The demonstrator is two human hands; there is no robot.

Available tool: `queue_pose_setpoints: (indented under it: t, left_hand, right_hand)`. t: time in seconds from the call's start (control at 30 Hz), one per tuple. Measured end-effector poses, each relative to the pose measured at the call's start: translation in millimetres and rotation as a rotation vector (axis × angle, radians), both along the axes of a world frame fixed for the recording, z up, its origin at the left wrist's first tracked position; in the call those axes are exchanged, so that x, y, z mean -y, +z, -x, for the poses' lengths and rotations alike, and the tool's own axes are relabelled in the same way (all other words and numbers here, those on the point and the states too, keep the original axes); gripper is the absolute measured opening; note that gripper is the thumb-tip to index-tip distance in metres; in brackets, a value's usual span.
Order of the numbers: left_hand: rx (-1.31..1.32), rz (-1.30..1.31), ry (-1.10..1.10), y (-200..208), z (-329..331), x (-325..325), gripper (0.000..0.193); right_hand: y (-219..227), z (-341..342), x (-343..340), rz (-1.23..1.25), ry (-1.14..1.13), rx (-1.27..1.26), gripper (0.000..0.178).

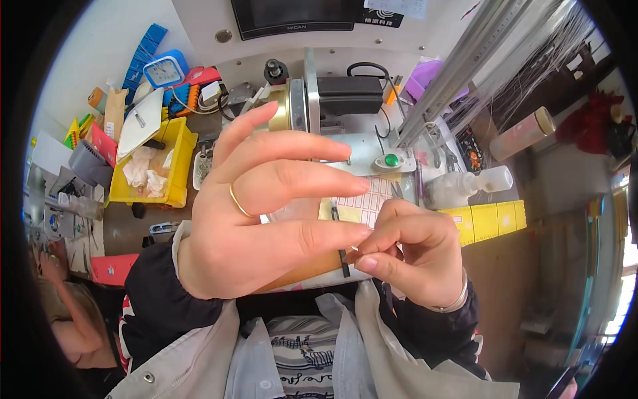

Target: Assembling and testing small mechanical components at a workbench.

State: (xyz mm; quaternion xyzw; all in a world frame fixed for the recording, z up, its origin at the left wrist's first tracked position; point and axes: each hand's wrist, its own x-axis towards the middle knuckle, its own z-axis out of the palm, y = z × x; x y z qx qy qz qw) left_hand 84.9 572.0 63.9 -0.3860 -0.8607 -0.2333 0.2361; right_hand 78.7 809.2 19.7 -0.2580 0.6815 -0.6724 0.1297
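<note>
My left hand (256, 206) reaches over the worktable, its three outer fingers stretched and spread. Its index fingertip meets a tiny pale, shiny piece (354, 249), and the thumb is mostly hidden beneath. Opposite it, my right hand (415, 249) is closed in a pinch at the same spot; the fingers cover most of the piece, so its kind cannot be told. Below the hands lie a sheet with a red grid (364, 199) and a thin black pen-like tool (344, 264).
A machine with a brass-coloured round part (282, 110) and green button (391, 160) stands behind. At left is a yellow bin (179, 179) with crumpled tissues; at right, a pump bottle (458, 189) and yellow strip (492, 221). Another person's arm (76, 326) shows far left.
</note>
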Motion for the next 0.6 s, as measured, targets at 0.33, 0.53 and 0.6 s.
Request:
queue_pose_setpoints:
  t: [0.33, 0.53, 0.6]
  left_hand:
    - [0.183, -0.166, 0.031, -9, -4, 3, 0.008]
    - [0.026, -0.437, 0.323, -20, -15, 50, 0.012]
    - [0.001, -0.374, 0.341, -19, -17, 60, 0.011]
  right_hand:
    - [-25, 4, 1, -0.139, -0.282, -0.256, 0.033]
    - [-68, 40, -15, -0.278, -0.737, -0.538, 0.046]
    - [-71, 53, -17, -0.29, -0.803, -0.603, 0.046]
